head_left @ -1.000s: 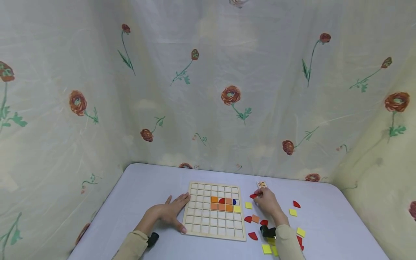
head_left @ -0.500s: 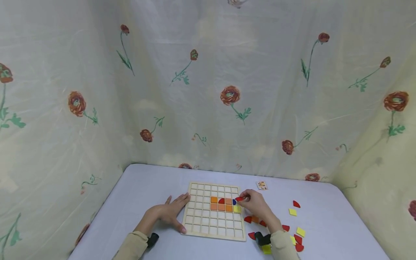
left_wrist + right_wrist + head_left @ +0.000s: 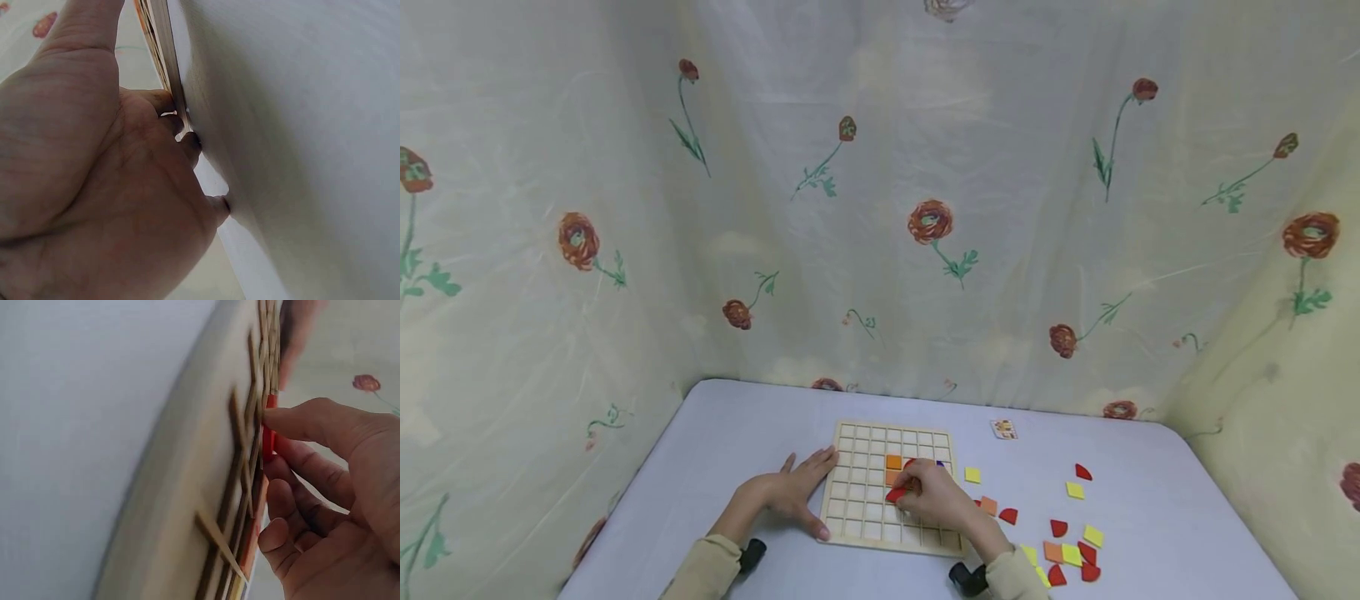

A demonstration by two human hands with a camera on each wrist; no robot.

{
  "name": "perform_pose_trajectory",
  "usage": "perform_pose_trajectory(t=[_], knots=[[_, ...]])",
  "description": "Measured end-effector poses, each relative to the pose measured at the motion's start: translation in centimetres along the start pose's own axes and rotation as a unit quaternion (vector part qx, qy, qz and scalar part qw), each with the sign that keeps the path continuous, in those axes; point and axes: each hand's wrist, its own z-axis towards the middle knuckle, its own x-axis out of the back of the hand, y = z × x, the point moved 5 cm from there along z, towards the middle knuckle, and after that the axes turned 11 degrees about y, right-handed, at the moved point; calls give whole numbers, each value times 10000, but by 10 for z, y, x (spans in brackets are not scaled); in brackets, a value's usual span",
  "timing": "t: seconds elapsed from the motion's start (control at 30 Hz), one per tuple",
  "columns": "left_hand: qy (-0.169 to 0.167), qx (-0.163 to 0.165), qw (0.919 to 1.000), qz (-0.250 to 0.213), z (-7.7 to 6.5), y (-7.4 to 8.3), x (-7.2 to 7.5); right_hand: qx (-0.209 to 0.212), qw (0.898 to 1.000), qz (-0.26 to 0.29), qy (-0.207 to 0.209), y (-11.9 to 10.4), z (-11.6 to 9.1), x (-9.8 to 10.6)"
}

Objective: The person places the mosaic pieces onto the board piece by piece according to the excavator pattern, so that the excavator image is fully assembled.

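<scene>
My right hand [image 3: 934, 496] pinches a red quarter-circle tile [image 3: 895, 495] between thumb and fingers, low over the middle of a wooden grid board [image 3: 853, 512]. In the right wrist view the red tile [image 3: 269, 434] stands close to the grid bars. An orange square tile [image 3: 893, 462] lies in a cell just beyond the fingers; other filled cells are mostly hidden under the hand. My left hand [image 3: 792, 493] rests spread at the board's left side, thumb near its front corner. In the left wrist view, fingertips touch the board's edge [image 3: 164, 50].
Right of the board lie several loose tiles, such as a yellow square [image 3: 972, 475], an orange square [image 3: 988, 506] and a red quarter circle [image 3: 1058, 528]. A small patterned card [image 3: 1003, 429] lies near the table's far edge. Flowered curtains [image 3: 880, 250] surround the table.
My right hand has carried the red quarter-circle tile leftward from beside the board to over its middle, uncovering loose tiles on the right. The left hand has stayed in place.
</scene>
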Motion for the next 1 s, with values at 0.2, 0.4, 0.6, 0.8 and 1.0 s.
perform_pose_trajectory(t=[0.2,0.4,0.6,0.8,1.0], knots=[[5,17,10000,9,-1,0,0,53,9998,-22,-174,0,5,-8],[-25,-27,10000,-27,-2,1,2,112,9988,-254,-395,-6,9,-6],[-7,-32,10000,-10,-1,1,3,40,9988,-274,-405,-9,9,-5],[19,-25,10000,21,1,0,1,35,9993,-244,-285,-8,9,-6],[16,-11,10000,49,1,0,-1,-77,9998,-90,134,-3,1,5]])
